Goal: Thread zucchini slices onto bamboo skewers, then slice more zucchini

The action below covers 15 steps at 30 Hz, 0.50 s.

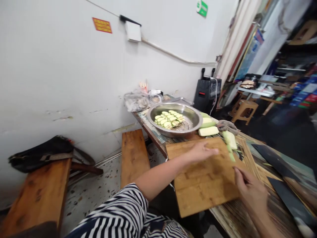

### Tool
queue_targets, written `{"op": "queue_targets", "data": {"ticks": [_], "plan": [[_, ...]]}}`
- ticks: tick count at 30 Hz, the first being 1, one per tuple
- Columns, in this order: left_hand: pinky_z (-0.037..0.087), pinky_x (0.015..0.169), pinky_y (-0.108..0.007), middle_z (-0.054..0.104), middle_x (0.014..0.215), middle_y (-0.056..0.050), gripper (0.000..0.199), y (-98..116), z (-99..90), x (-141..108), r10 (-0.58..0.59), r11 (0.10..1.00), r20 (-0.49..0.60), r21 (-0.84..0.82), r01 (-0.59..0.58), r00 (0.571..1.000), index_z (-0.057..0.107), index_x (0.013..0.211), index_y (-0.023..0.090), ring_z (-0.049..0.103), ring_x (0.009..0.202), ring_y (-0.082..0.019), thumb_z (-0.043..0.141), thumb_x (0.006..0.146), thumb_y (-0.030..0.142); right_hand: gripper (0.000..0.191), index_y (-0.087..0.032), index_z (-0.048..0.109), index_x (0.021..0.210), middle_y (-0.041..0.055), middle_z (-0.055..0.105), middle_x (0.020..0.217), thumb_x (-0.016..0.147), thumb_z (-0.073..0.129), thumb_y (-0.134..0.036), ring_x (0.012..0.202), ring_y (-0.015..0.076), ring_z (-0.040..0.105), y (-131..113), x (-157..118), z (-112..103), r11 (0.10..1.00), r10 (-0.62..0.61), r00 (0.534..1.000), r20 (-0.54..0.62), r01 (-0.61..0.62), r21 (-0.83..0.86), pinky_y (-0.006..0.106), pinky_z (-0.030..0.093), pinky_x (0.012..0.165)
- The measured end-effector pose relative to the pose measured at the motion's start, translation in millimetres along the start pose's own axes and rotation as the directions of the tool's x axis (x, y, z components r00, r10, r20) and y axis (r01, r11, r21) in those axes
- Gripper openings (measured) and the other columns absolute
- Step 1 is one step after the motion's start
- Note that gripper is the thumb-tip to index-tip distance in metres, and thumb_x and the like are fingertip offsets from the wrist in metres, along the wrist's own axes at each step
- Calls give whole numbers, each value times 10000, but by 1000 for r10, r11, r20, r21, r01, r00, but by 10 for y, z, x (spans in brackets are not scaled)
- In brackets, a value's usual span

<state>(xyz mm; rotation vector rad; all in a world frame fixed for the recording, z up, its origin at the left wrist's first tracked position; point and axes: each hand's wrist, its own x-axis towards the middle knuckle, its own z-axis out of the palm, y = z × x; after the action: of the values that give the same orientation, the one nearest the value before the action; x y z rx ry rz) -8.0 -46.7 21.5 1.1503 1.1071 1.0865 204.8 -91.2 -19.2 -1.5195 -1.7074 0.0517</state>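
My left hand [201, 152] is over the wooden cutting board [198, 185], thumb stretched out and fingers apart, with nothing visible in it. At the board's right edge, the fingers of my right hand [251, 191] are pinched at the lower end of a blurred skewer of pale green squash slices [229, 150]; the stick itself is hard to see. Beyond the board stands a wide metal basin [195, 124] with many skewered slices [168, 119] piled inside. Peeled squash pieces [208, 131] lie to the right of the basin.
Bundled bamboo sticks [249, 160] and two dark-bladed knives [274, 162] lie on the table's right side. A grey cloth [226, 125] is near the squash. Plastic bags [137, 100] sit at the far end. Wooden benches [135, 155] stand left, one holding a black bag [44, 153].
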Motion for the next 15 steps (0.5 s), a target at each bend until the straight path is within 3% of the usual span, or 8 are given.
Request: {"op": "queue_targets", "data": {"ticks": [3,5,7,11,15], "plan": [[472,847,-286,697,1001,-80,427,-34,-282,-380,238,906,83,339,-252,968,638,1129,185,651,905,-209,655,736,348,368,-236,695,960,86,718,808,803,500,-505,668,264,659,-97,233,-70,1000,-9,999,39,10,-26,369,487,592],[463,853,-262,704,986,-64,377,-75,-459,-576,286,842,141,436,-319,948,657,1104,188,652,913,-191,605,771,356,302,-264,708,893,79,721,778,774,554,-495,649,254,655,-276,503,-22,993,-107,991,84,110,-31,350,473,557],[463,845,-247,700,1003,-64,378,-145,-584,-696,313,802,134,494,-337,940,661,1098,181,650,921,-183,597,776,366,294,-246,718,877,84,724,834,791,539,-463,723,246,660,-555,831,127,963,-254,950,181,266,-49,322,463,586],[462,815,-213,696,1011,-85,371,-368,-649,-750,378,736,210,522,-431,902,657,1106,151,655,901,-163,568,807,352,307,-207,735,863,69,728,830,813,485,-378,726,236,649,-1264,1455,714,886,-385,877,288,438,-151,302,418,588],[458,778,-222,714,904,-75,348,-521,-622,-714,455,626,338,536,-566,824,656,1090,162,660,851,-164,561,821,361,298,-233,731,820,50,723,812,827,454,-342,726,223,629,-1825,1750,1462,795,-455,772,444,577,-188,281,349,538]]}}
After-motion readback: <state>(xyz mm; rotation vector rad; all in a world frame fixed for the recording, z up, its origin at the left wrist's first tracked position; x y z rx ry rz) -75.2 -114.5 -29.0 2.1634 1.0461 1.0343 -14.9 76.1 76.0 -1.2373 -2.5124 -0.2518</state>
